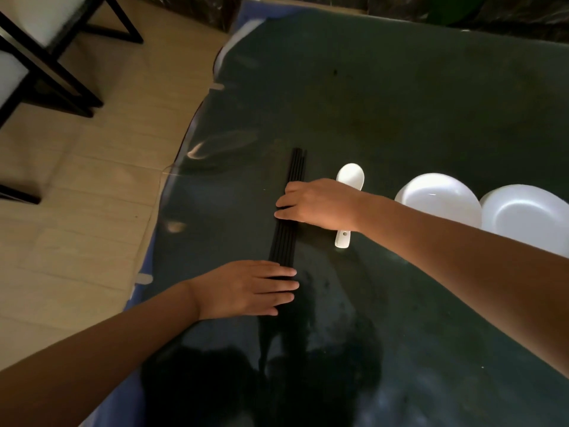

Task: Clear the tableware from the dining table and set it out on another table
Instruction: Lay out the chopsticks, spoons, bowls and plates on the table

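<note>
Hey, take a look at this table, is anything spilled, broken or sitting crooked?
Nothing stands out. The black chopsticks lie in a neat bundle under the left hand and right hand. The white spoon and two white bowls sit upright beside them, with no visible spill on the dark table.

Black chopsticks (295, 167) are lying bunched side by side, flat on the dark glass table (400, 103). A white ceramic spoon (351, 177) is lying just right of them, then two white bowls (437, 200) (526, 214) sitting upright, touching.
</note>
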